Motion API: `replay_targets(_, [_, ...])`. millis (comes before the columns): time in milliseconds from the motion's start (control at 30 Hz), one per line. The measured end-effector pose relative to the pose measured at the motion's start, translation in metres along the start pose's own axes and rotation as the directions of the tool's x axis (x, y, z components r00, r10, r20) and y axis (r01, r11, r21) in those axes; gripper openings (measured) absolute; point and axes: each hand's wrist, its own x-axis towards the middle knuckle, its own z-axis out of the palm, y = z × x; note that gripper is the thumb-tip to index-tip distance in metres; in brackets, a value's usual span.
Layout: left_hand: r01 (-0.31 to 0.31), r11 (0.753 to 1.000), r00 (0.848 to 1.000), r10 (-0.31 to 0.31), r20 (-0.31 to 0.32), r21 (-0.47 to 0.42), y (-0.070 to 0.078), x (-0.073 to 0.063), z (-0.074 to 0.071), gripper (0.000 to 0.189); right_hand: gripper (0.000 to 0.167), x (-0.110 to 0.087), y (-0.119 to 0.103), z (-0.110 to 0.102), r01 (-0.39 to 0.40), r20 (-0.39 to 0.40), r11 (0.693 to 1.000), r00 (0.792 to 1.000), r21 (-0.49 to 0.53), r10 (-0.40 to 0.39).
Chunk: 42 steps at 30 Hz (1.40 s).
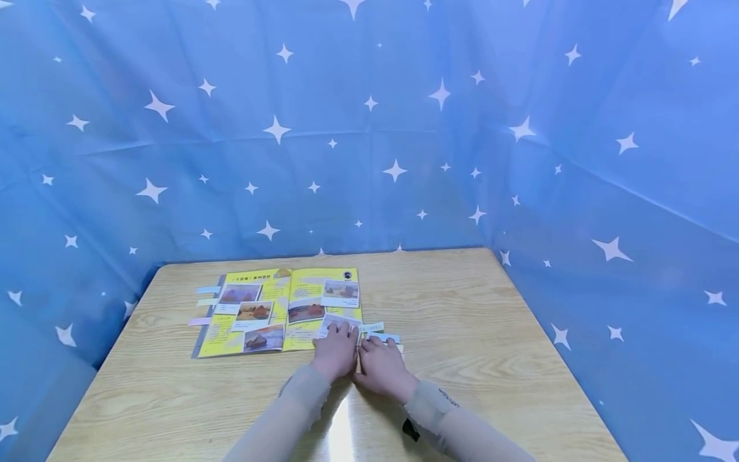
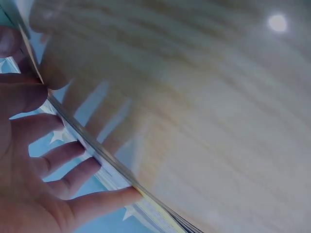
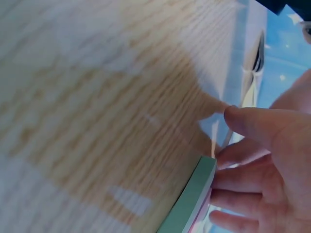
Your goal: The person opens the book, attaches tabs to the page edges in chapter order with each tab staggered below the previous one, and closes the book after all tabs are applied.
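An open magazine (image 1: 287,308) with yellow pages and printed landscape pictures lies flat on the wooden table. My left hand (image 1: 337,350) rests on the lower right corner of its right page, covering part of a picture. In the left wrist view, the fingers (image 2: 104,201) extend across the magazine's edge. My right hand (image 1: 381,366) lies just beside that corner, its fingertips at a pale blue paper tab (image 1: 385,337). From the right wrist, the fingers (image 3: 238,179) reach over a green pad (image 3: 192,194), with the thumb near the page edge.
Pastel tabs (image 1: 200,321) stick out from the magazine's left side. Another tab (image 1: 372,327), with writing, projects at its right edge. Bare wooden tabletop (image 1: 462,333) stretches to the right. A small black object (image 1: 410,430) shows under the right wrist. Blue star-patterned cloth (image 1: 346,160) hangs behind the table.
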Motion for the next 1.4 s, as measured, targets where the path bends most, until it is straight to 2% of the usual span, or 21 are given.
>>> replay_targets(167, [-0.028,1.000,1.000,0.028,-0.013,-0.005,0.001,-0.001,0.002,0.053,0.055,-0.001,0.001,0.003,-0.018,0.014,1.000,1.000,-0.016,0.019])
replay_targets(400, [0.013,0.999,0.999,-0.012,0.031,-0.033,0.002,-0.004,0.003,0.056,0.053,-0.003,0.000,0.001,0.011,-0.004,1.000,1.000,0.014,-0.011])
replay_targets(533, [-0.002,0.999,1.000,0.002,0.007,-0.048,0.002,-0.005,0.000,0.054,0.053,-0.001,0.005,0.002,0.029,-0.032,1.000,0.999,0.013,-0.028])
replay_targets(767, [-0.011,0.999,1.000,0.011,-0.008,-0.044,0.001,-0.003,-0.004,0.046,0.052,0.005,0.012,-0.001,0.029,0.006,0.999,1.000,0.032,-0.029])
replay_targets(1067, [-0.023,0.998,0.999,0.024,0.026,-0.054,0.002,-0.010,-0.006,0.046,0.056,-0.008,0.012,0.001,0.021,0.044,0.992,0.999,0.128,-0.027])
replay_targets(1400, [-0.016,0.998,1.000,0.017,0.020,-0.052,0.002,-0.010,-0.009,0.043,0.071,-0.010,0.000,0.002,0.007,0.088,0.988,0.996,0.154,-0.020])
